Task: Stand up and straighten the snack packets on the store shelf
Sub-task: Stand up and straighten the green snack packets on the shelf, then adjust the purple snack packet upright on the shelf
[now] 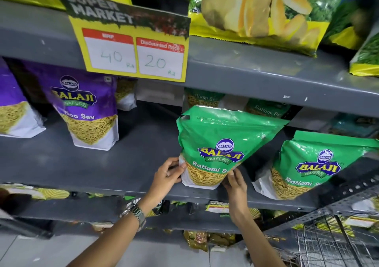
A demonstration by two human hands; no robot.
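Note:
A green Ratlami Sev packet [221, 141] stands upright near the front edge of the grey middle shelf [102, 164]. My left hand [167, 176] grips its lower left corner, and my right hand [235, 182] holds its lower right corner. A second green packet [313, 166] stands to the right, leaning a little. More green packets [205, 98] sit behind in the shadow. Two purple Aloo Sev packets stand upright on the left: one [88, 111] in the middle left, another [12, 111] at the frame edge.
A yellow price card [133, 47] hangs from the upper shelf edge. Large yellow-green chip bags [260, 10] lie on the shelf above. Lower shelves hold more packets, and a wire basket [328, 242] stands at the bottom right. A wristwatch [135, 215] is on my left wrist.

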